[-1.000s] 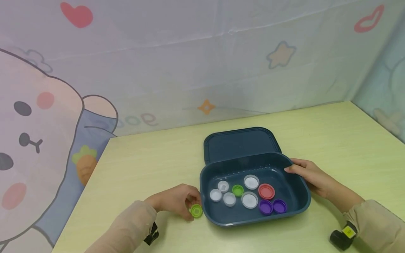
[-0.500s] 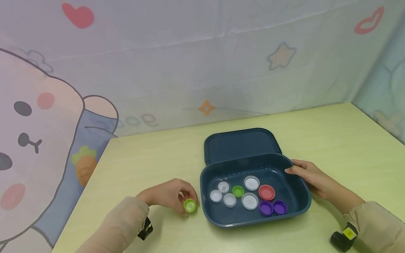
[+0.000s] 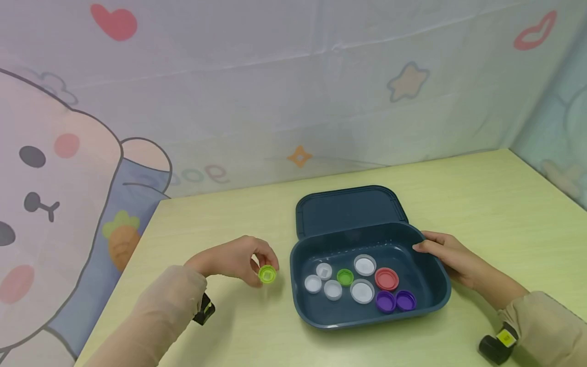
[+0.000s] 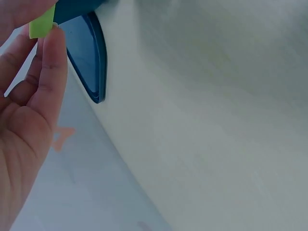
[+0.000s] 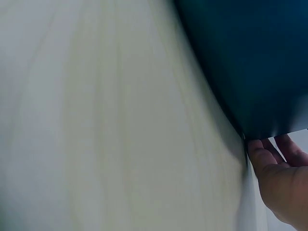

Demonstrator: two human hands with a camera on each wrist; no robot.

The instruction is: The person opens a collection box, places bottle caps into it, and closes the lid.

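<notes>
My left hand [image 3: 238, 259] pinches a yellow-green bottle cap [image 3: 267, 274] between thumb and fingers, raised above the table to the left of the box. In the left wrist view the same cap [image 4: 42, 24] shows edge-on at the fingertips. My right hand [image 3: 451, 259] grips the right wall of a dark blue plastic box [image 3: 419, 278], thumb over the rim. Inside the box lie several white or clear caps [image 3: 362, 291], a green cap [image 3: 345, 277], a red cap [image 3: 387, 279] and two purple caps [image 3: 385, 302]. From the right wrist, only the box's outer side [image 5: 250, 62] and the fingers show.
Behind the box lies its dark blue lid [image 3: 350, 209], flat on the pale yellow-green table [image 3: 220, 219]. A printed cloth [image 3: 257, 92] hangs along the table's back edge.
My left hand has lifted the yellow-green cap from beside the box's left wall, moving it up and leftward. The right hand and the box have stayed in place.
</notes>
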